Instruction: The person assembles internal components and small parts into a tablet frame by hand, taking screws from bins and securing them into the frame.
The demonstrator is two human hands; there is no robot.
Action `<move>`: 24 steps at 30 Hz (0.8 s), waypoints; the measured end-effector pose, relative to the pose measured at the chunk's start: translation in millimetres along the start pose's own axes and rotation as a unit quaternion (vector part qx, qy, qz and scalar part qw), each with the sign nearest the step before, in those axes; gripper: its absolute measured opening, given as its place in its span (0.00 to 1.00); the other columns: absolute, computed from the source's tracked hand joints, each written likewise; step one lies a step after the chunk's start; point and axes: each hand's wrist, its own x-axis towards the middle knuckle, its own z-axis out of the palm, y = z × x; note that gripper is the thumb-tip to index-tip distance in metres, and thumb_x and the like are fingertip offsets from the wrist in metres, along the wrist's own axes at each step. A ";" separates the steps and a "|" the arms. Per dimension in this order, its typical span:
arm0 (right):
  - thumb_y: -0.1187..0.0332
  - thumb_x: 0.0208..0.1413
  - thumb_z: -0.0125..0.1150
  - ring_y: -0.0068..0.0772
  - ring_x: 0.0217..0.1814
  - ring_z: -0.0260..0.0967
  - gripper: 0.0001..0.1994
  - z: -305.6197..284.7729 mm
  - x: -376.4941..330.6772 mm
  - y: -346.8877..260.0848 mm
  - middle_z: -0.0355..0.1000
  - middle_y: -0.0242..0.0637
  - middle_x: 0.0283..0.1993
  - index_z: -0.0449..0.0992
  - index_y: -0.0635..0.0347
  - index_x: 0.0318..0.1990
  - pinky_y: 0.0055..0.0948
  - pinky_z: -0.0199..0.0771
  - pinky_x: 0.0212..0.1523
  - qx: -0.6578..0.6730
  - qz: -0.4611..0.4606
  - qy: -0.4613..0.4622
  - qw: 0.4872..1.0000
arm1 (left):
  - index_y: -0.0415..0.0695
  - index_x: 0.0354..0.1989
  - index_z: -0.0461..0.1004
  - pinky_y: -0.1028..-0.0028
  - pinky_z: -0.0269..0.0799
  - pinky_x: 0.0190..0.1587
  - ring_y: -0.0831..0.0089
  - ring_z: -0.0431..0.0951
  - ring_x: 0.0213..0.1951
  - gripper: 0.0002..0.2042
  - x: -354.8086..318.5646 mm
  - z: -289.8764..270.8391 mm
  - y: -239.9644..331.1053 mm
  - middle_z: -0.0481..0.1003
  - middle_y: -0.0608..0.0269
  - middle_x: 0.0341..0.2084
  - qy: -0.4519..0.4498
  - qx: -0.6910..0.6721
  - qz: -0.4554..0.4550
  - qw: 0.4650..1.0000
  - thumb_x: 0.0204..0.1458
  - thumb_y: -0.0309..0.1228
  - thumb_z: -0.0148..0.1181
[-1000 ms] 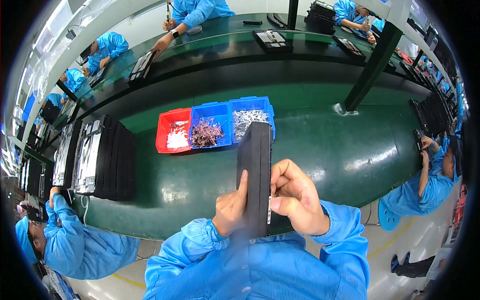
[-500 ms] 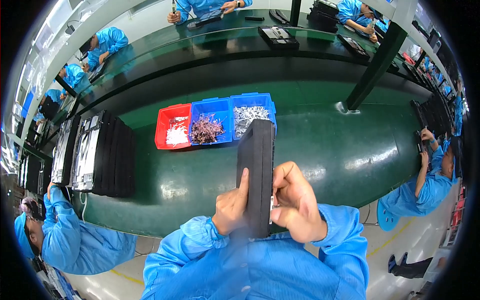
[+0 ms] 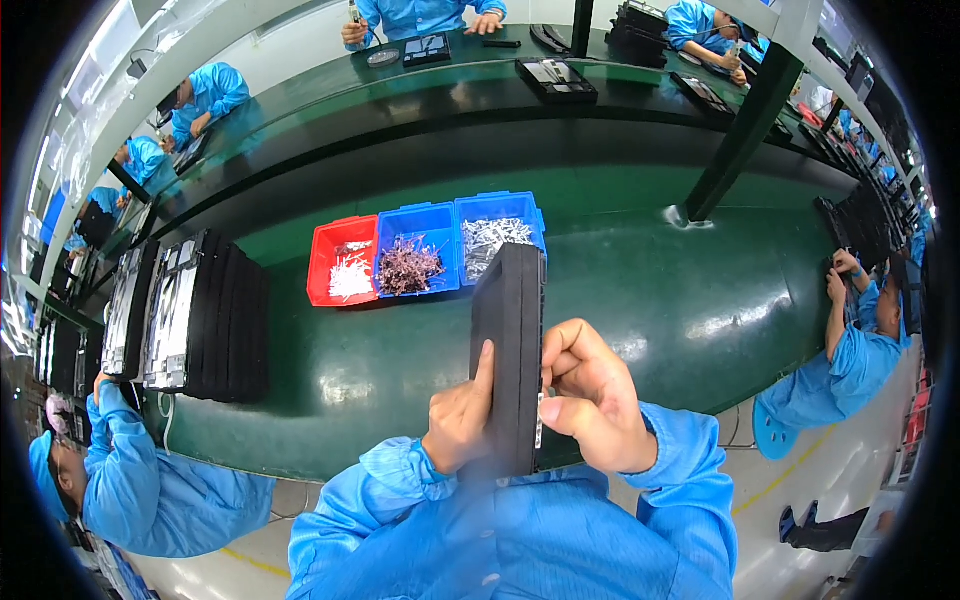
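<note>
A black rectangular case (image 3: 508,365), like a thick flat frame, stands on edge in front of my chest, with its open face turned to the right. My left hand (image 3: 458,425) grips its left side, the thumb pointing up along the black back. At the case's right face is my right hand (image 3: 603,410), fingers curled and thumb and fingertips pressed close against that face. Whatever small piece it may pinch cannot be made out. A narrow pale metallic strip shows just below the right thumb. Most of the case's inside is hidden from this angle.
Beyond the case stand a red bin (image 3: 318,270) of white pieces, a blue bin (image 3: 388,225) of brownish wire-like parts and another blue bin (image 3: 468,208) of silvery pieces. Stacked black cases (image 3: 225,320) rise at left. A green post (image 3: 745,135) stands at right. Co-workers sit around.
My right thumb has shifted up a little along the case's face, showing more of the pale strip. Across the table, a co-worker's panel now lies flat with one hand off it.
</note>
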 end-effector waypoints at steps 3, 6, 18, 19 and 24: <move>0.79 0.59 0.58 0.22 0.43 0.67 0.17 1.3 3.2 -0.6 0.69 0.36 0.42 0.63 0.65 0.54 0.27 0.70 0.46 -0.005 0.013 -0.009 1.000 | 0.20 0.65 0.64 0.72 0.75 0.22 0.69 0.81 0.20 0.37 -2.2 -1.8 -0.3 0.80 0.54 0.22 0.007 -0.006 -0.014 1.000 0.46 0.23 0.70; 0.79 0.59 0.58 0.22 0.43 0.67 0.17 -5.7 -0.6 -5.3 0.69 0.36 0.42 0.63 0.64 0.54 0.27 0.70 0.45 -0.006 0.008 -0.016 1.000 | 0.20 0.65 0.64 0.72 0.75 0.22 0.69 0.81 0.20 0.37 1.3 1.7 4.6 0.79 0.54 0.22 0.002 0.005 -0.008 1.000 0.46 0.23 0.70; 0.76 0.52 0.60 0.23 0.45 0.58 0.23 14.4 -13.8 14.2 0.61 0.33 0.42 0.59 0.61 0.55 0.28 0.61 0.51 0.008 -0.036 0.000 0.999 | 0.31 0.48 0.71 0.71 0.76 0.24 0.67 0.82 0.22 0.22 -4.8 -2.0 4.9 0.80 0.58 0.22 -0.009 -0.028 -0.050 0.998 0.43 0.24 0.69; 0.77 0.51 0.60 0.24 0.45 0.57 0.25 15.2 -14.9 14.6 0.59 0.33 0.42 0.58 0.60 0.55 0.28 0.60 0.51 -0.018 -0.067 -0.009 0.998 | 0.42 0.29 0.80 0.71 0.77 0.26 0.65 0.82 0.25 0.07 -4.1 -3.0 7.5 0.80 0.62 0.23 -0.006 -0.036 -0.079 0.996 0.40 0.25 0.70; 0.77 0.54 0.63 0.24 0.48 0.63 0.24 4.3 -8.4 6.9 0.66 0.35 0.44 0.61 0.63 0.57 0.30 0.64 0.53 -0.029 -0.037 -0.021 0.999 | 0.21 0.67 0.62 0.72 0.76 0.24 0.68 0.82 0.21 0.39 -3.8 -1.1 -2.9 0.81 0.52 0.25 -0.012 -0.040 -0.034 0.999 0.45 0.24 0.70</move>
